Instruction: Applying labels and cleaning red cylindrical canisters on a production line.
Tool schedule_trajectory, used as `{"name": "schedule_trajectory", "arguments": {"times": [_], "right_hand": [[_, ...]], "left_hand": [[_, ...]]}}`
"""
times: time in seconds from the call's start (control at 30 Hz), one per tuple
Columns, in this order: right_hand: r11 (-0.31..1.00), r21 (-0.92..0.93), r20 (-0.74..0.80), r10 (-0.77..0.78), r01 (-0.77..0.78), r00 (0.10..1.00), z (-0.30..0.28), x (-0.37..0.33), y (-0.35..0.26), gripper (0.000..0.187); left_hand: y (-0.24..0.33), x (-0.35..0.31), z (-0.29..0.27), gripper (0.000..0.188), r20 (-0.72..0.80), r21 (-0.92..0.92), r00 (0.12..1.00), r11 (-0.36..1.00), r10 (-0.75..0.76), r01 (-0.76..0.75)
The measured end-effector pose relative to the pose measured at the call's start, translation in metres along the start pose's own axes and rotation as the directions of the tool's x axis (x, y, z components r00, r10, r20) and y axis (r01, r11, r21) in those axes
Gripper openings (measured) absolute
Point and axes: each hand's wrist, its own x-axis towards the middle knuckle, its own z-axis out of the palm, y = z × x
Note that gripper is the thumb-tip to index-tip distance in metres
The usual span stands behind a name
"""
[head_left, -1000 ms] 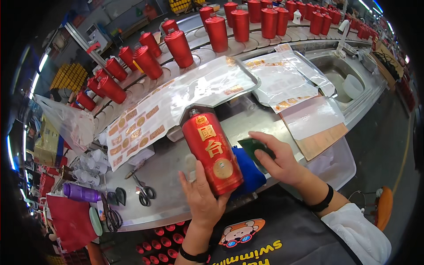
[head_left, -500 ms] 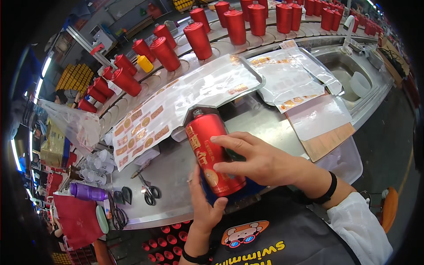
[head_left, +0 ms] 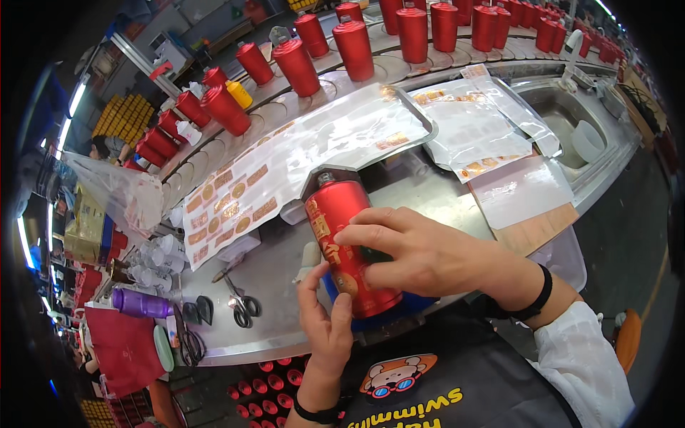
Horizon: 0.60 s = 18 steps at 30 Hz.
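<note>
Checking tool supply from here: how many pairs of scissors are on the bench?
2: one pair of scissors lies on the steel bench left of the left hand; a second pair lies nearer the bench's front edge. Others may be hidden.

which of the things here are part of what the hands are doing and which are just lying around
In use:
left hand
right hand
red cylindrical bottle with gold label
blue pad beneath it

Lying about:
black-handled scissors
purple cylinder
clear sheet of gold stickers
row of red bottles
</note>
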Motion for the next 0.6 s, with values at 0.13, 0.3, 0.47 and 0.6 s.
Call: {"name": "schedule_trajectory", "arguments": {"times": [0.13, 0.3, 0.47, 0.6], "right_hand": [[1.0, 0.015, -0.082, 0.019, -0.018, 0.996, -0.004, -0.011, 0.003, 0.011], [0.976, 0.151, -0.193, 0.186, -0.158, 0.963, -0.004, -0.026, 0.001, 0.017], [0.863, 0.298, -0.204, 0.474, -0.407, 0.857, 0.018, -0.051, 0.001, 0.007], [0.641, 0.526, -0.021, 0.667, -0.559, 0.745, 0.039, -0.06, 0.002, 0.029]], "left_hand": [[0.005, 0.005, -0.002, 0.043, 0.023, 0.069, 1.0, 0.998, -0.006, 0.005], [0.01, 0.022, 0.0, 0.031, 0.104, 0.241, 0.981, 0.953, 0.162, -0.183], [0.011, 0.025, 0.006, 0.028, 0.099, 0.284, 0.981, 0.94, 0.166, -0.188], [0.003, 0.018, 0.007, 0.03, 0.027, 0.195, 0.994, 0.975, 0.104, -0.107]]}}
